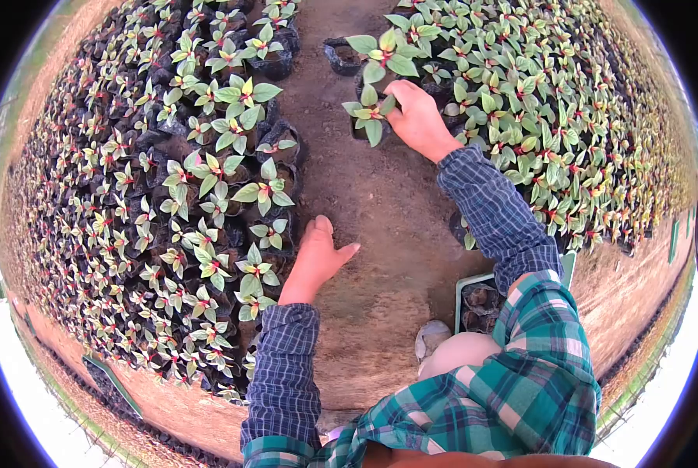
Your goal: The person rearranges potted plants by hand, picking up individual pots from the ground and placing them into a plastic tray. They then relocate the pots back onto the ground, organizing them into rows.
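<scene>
My right hand [420, 121] reaches to the edge of the right-hand plant block. Its fingers are closed at the rim of a black bag holding a seedling [369, 114] with broad green leaves. The fingertips are partly hidden behind leaves. Just beyond stands another leafy seedling [385, 56]. My left hand [318, 256] hovers over the bare soil path with thumb and fingers apart, holding nothing. Close to its left are bagged seedlings [265, 189] at the border of the left block.
A dense block of bagged seedlings [115, 226] fills the left, and another block [551, 117] fills the right. A dirt path [364, 203] runs between them. A black bag of soil [341, 56] stands on the path. Near my feet is a green-edged crate [458, 304] with dark bags.
</scene>
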Available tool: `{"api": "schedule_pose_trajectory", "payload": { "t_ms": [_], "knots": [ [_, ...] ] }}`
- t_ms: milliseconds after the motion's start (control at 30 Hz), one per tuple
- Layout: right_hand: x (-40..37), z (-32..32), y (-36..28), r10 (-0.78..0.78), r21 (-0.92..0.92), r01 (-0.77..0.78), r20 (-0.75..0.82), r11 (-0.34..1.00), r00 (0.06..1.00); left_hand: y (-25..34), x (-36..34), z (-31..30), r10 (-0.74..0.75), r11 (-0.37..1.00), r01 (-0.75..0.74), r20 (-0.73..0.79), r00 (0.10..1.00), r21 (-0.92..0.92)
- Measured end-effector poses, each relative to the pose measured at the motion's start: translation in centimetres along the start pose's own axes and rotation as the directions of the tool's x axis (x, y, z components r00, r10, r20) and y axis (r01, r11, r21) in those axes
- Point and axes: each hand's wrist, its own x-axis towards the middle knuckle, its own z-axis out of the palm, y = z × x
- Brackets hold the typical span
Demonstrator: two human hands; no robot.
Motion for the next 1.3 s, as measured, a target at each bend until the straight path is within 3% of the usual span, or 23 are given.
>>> {"api": "schedule_pose_trajectory", "payload": {
  "t_ms": [67, 167, 333, 433, 533, 633, 700, 767, 900, 967, 1033, 1100, 1200, 1300],
  "knots": [
    [2.0, 1.3, -2.0, 0.004, 0.053, -0.005, 0.026, 0.999, 1.000, 0.7, 0.3, -0.4, -0.048, 0.998, 0.047, 0.058, 0.997, 0.030],
    [5.1, 4.8, -3.5, -0.105, 0.082, 0.107, -0.036, 0.991, 0.994, 0.8, 0.5, -0.1, -0.112, 0.989, 0.097, 0.140, 0.984, 0.107],
    [6.3, 10.4, -1.5, 0.002, 0.052, -0.003, 0.016, 0.999, 1.000, 0.8, 0.7, -0.3, -0.124, 0.988, 0.106, 0.164, 0.979, 0.115],
    [5.6, 8.9, -1.9, 0.163, 0.127, -0.159, -0.023, 0.979, 0.986, 0.8, 0.5, -0.4, -0.129, 0.990, 0.118, 0.150, 0.980, 0.078],
    [5.5, 7.8, -0.5, 0.256, 0.006, -0.261, -0.209, 0.965, 0.944, 0.8, 0.4, 0.1, -0.076, 0.989, 0.064, 0.094, 0.993, 0.130],
    [5.9, 7.7, 1.8, 0.266, -0.163, -0.281, -0.106, 0.946, 0.958, 0.7, 0.4, 0.1, -0.088, 0.990, 0.074, 0.108, 0.990, 0.124],
    [6.0, 8.2, 2.7, 0.248, -0.147, -0.267, -0.134, 0.952, 0.959, 0.7, 0.5, 0.1, -0.085, 0.989, 0.073, 0.098, 0.992, 0.125],
    [5.7, 8.5, 3.2, 0.119, -0.092, -0.141, -0.211, 0.986, 0.970, 0.7, 0.2, 0.4, -0.082, 0.990, 0.070, 0.098, 0.992, 0.125],
    [3.9, 7.3, 0.6, 0.287, 0.080, -0.276, -0.257, 0.958, 0.923, 0.4, 0.4, 0.5, -0.009, 0.991, 0.006, 0.022, 1.000, 0.136],
    [2.2, 7.0, -0.6, 0.353, 0.141, -0.331, -0.178, 0.933, 0.919, 0.4, 0.5, 0.6, 0.003, 0.989, -0.007, 0.027, 1.000, 0.144],
    [-0.2, 6.7, -1.9, 0.290, 0.188, -0.252, -0.213, 0.949, 0.933, 0.5, 0.4, 0.6, -0.008, 0.993, 0.007, 0.008, 1.000, 0.120],
    [-3.0, 5.4, -3.8, 0.317, 0.299, -0.267, -0.131, 0.916, 0.939, 0.3, 0.8, 0.4, -0.021, 0.990, 0.009, 0.082, 0.996, 0.138],
    [-8.7, 3.1, -6.4, 0.295, 0.428, -0.239, -0.067, 0.871, 0.953, -1.1, 0.8, 1.0, 0.045, 0.993, -0.046, 0.013, 0.999, 0.109],
    [-15.7, -0.4, -8.2, 0.245, 0.436, -0.225, 0.012, 0.871, 0.970, -1.1, 1.4, 0.9, 0.064, 0.996, -0.069, 0.084, 0.994, 0.062]
  ]
}}
